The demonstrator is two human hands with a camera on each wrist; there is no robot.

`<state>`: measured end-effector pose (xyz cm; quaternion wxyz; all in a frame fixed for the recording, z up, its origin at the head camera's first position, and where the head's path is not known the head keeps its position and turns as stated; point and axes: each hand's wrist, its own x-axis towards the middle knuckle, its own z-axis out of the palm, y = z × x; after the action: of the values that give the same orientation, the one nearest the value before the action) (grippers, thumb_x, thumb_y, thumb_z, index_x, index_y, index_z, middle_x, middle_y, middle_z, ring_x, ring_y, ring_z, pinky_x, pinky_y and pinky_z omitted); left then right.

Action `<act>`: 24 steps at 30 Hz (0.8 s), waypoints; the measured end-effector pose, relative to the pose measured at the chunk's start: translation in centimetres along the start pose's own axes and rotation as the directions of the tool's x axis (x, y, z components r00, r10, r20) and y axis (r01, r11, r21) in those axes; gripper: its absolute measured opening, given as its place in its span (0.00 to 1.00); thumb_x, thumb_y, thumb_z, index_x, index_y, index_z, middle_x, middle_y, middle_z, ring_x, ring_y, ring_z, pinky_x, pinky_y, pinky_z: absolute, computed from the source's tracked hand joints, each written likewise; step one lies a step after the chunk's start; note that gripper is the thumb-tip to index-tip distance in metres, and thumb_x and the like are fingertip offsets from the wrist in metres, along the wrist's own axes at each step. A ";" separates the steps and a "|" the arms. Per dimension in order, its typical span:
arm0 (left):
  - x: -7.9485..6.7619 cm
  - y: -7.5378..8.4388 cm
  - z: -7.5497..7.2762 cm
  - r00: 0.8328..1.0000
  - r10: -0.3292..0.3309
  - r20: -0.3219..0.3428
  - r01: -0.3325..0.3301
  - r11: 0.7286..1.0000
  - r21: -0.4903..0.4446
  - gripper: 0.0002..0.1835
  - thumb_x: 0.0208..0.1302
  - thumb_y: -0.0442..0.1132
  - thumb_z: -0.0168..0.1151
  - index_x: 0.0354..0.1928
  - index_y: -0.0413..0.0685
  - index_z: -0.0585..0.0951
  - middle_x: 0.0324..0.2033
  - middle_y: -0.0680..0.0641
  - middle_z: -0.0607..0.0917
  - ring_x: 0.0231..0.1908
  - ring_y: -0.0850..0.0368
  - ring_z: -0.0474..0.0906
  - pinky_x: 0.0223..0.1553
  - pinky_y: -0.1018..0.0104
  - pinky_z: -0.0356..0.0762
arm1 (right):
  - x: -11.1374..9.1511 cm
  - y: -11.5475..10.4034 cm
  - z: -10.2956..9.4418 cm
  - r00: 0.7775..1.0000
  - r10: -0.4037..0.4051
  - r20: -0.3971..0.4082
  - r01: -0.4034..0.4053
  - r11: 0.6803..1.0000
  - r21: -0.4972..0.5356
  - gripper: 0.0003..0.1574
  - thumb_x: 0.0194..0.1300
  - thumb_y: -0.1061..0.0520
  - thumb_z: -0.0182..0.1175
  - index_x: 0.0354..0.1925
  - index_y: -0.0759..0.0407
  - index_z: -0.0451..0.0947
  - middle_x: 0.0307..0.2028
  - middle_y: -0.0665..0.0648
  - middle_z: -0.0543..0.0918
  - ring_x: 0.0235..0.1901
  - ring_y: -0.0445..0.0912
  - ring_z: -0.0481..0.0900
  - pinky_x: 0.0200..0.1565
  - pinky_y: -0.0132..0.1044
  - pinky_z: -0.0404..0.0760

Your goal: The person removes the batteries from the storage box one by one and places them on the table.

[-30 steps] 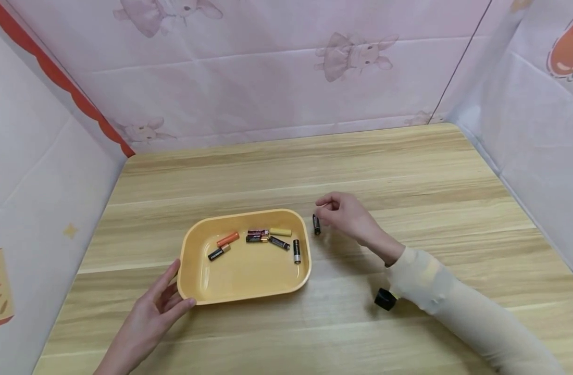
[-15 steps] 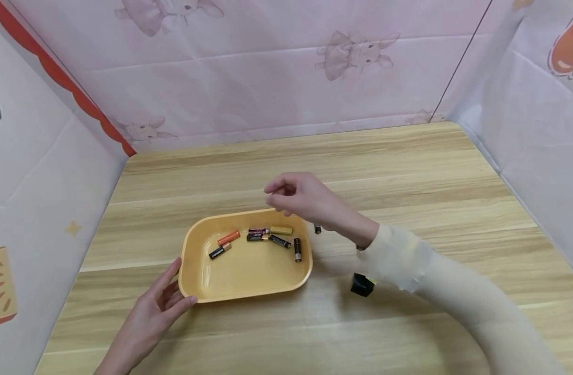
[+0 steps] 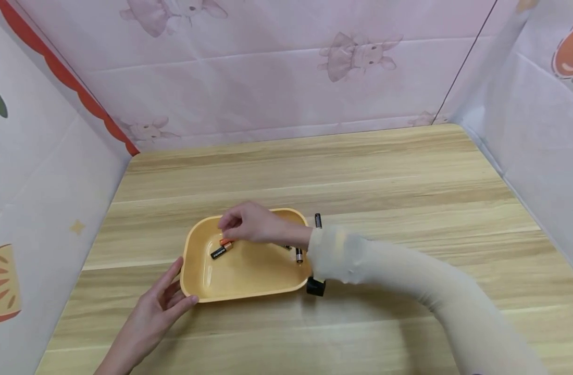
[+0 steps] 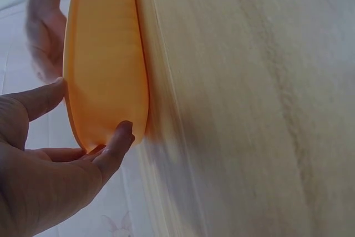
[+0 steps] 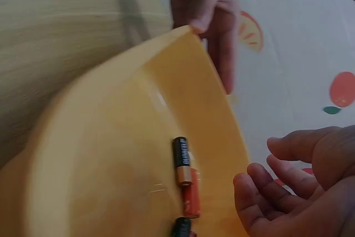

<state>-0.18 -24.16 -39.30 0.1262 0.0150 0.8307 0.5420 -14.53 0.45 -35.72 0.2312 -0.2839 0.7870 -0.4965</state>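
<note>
A yellow plastic tray [image 3: 249, 298] lies on the wooden table, and my left hand [image 3: 148, 317] grips its near left corner, the fingertips against the outer wall. Over the tray's far left side hovers my right hand [image 3: 251, 223], fingers loosely curved, with nothing between thumb and fingers in the right wrist view. Just below its fingertips lie an orange battery [image 5: 191, 195] and a black-and-copper battery [image 3: 219, 252] inside the tray. A black-and-silver battery [image 3: 299, 255] sits at the tray's right end. My right hand and forearm cover the other batteries.
Outside the tray, by its far right corner, a black battery [image 3: 318, 220] lies on the table [image 3: 399, 172]. A black block [image 3: 316, 286] hangs under the right sleeve [image 3: 385, 265]. Printed cloth walls [image 3: 268, 88] stand at the back and both sides.
My right hand has moved left, from beside the loose black battery, across the tray's far rim to above the orange battery. The loose battery stays on the table. My left hand keeps its place.
</note>
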 end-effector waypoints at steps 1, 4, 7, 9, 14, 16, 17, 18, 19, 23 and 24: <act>0.0 0.0 0.0 1.000 0.004 0.000 -0.004 1.000 -0.004 0.49 0.69 0.32 0.69 0.82 0.41 0.49 0.78 0.31 0.55 0.59 0.64 0.76 0.54 0.75 0.81 | 0.2 0.2 0.3 1.000 -0.003 0.010 0.003 1.000 -0.019 0.13 0.69 0.67 0.66 0.51 0.70 0.84 0.40 0.57 0.88 0.39 0.38 0.81 0.42 0.24 0.82; -0.1 -0.2 0.1 1.000 0.015 0.000 -0.015 1.000 -0.018 0.49 0.68 0.30 0.69 0.82 0.41 0.49 0.77 0.29 0.56 0.57 0.70 0.76 0.53 0.75 0.81 | 0.8 0.7 1.1 0.999 -0.009 0.031 0.012 0.996 -0.093 0.12 0.68 0.67 0.67 0.49 0.70 0.85 0.37 0.57 0.88 0.36 0.38 0.80 0.40 0.23 0.80; -0.1 -0.3 0.1 1.000 0.018 0.001 -0.018 1.000 -0.021 0.49 0.68 0.30 0.69 0.82 0.41 0.49 0.77 0.28 0.55 0.56 0.72 0.76 0.53 0.76 0.81 | 1.2 1.1 1.7 0.999 -0.007 0.046 0.017 0.975 -0.219 0.07 0.67 0.66 0.68 0.43 0.65 0.87 0.34 0.51 0.86 0.34 0.36 0.76 0.37 0.22 0.76; 0.0 -0.3 0.1 1.000 0.012 0.000 -0.012 1.000 -0.019 0.49 0.68 0.30 0.69 0.82 0.41 0.49 0.77 0.29 0.55 0.56 0.73 0.76 0.53 0.75 0.81 | 1.4 1.3 2.0 0.997 -0.021 0.071 0.042 0.950 -0.310 0.03 0.66 0.66 0.67 0.34 0.61 0.85 0.29 0.48 0.81 0.31 0.35 0.72 0.33 0.22 0.70; 0.1 -0.2 0.1 1.000 0.002 -0.001 -0.002 1.000 -0.026 0.49 0.68 0.31 0.69 0.82 0.42 0.49 0.77 0.30 0.56 0.57 0.73 0.75 0.54 0.75 0.80 | 1.7 1.6 2.7 0.992 -0.045 0.116 0.092 0.894 -0.439 0.19 0.63 0.69 0.65 0.20 0.55 0.71 0.21 0.46 0.65 0.24 0.37 0.61 0.26 0.26 0.57; 0.1 -0.3 0.1 1.000 0.003 0.000 -0.003 1.000 -0.031 0.49 0.68 0.31 0.69 0.82 0.42 0.48 0.77 0.29 0.56 0.57 0.72 0.75 0.54 0.75 0.80 | 1.8 1.6 2.9 0.993 -0.038 0.115 0.088 0.876 -0.474 0.18 0.62 0.68 0.64 0.20 0.53 0.71 0.20 0.46 0.65 0.24 0.37 0.62 0.26 0.26 0.58; 0.1 -0.3 0.1 1.000 0.004 0.001 -0.004 1.000 -0.031 0.49 0.68 0.31 0.69 0.82 0.42 0.48 0.77 0.29 0.56 0.57 0.73 0.75 0.54 0.76 0.80 | 1.9 1.7 3.1 0.993 -0.033 0.113 0.085 0.864 -0.496 0.17 0.61 0.68 0.63 0.21 0.53 0.72 0.20 0.46 0.65 0.24 0.38 0.62 0.26 0.27 0.59; 0.1 -0.3 0.1 1.000 0.005 0.001 -0.005 1.000 -0.030 0.49 0.68 0.31 0.69 0.82 0.42 0.48 0.77 0.29 0.56 0.57 0.73 0.75 0.54 0.76 0.81 | 1.9 1.6 3.2 0.994 -0.030 0.108 0.081 0.857 -0.508 0.14 0.61 0.68 0.63 0.22 0.53 0.76 0.22 0.45 0.67 0.25 0.37 0.63 0.27 0.27 0.60; 0.1 -0.4 0.1 1.000 0.007 0.001 -0.007 1.000 -0.026 0.49 0.68 0.31 0.69 0.82 0.42 0.48 0.77 0.29 0.56 0.56 0.75 0.75 0.54 0.76 0.81 | 2.0 1.6 3.3 0.993 -0.032 0.110 0.086 0.843 -0.531 0.13 0.60 0.67 0.63 0.23 0.54 0.77 0.22 0.45 0.68 0.26 0.38 0.63 0.27 0.27 0.61; 0.2 -0.5 0.1 1.000 0.013 -0.003 -0.013 1.000 -0.011 0.49 0.68 0.30 0.69 0.82 0.40 0.48 0.76 0.28 0.56 0.55 0.77 0.74 0.53 0.77 0.81 | 1.9 1.7 3.7 0.993 -0.036 0.115 0.097 0.810 -0.578 0.14 0.64 0.67 0.63 0.23 0.55 0.77 0.22 0.46 0.67 0.25 0.38 0.63 0.26 0.28 0.61; 0.2 -0.5 0.1 1.000 0.013 -0.004 -0.013 1.000 -0.010 0.49 0.68 0.29 0.69 0.82 0.40 0.49 0.76 0.27 0.57 0.55 0.77 0.74 0.53 0.77 0.81 | 1.7 1.6 3.8 0.992 -0.041 0.115 0.101 0.808 -0.580 0.16 0.65 0.67 0.63 0.22 0.55 0.76 0.21 0.46 0.67 0.24 0.38 0.62 0.25 0.27 0.60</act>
<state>-0.27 -24.25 -39.85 0.1211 0.0189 0.8281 0.5470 -13.70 -2.64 -38.82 0.1521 -0.3942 0.8781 -0.2245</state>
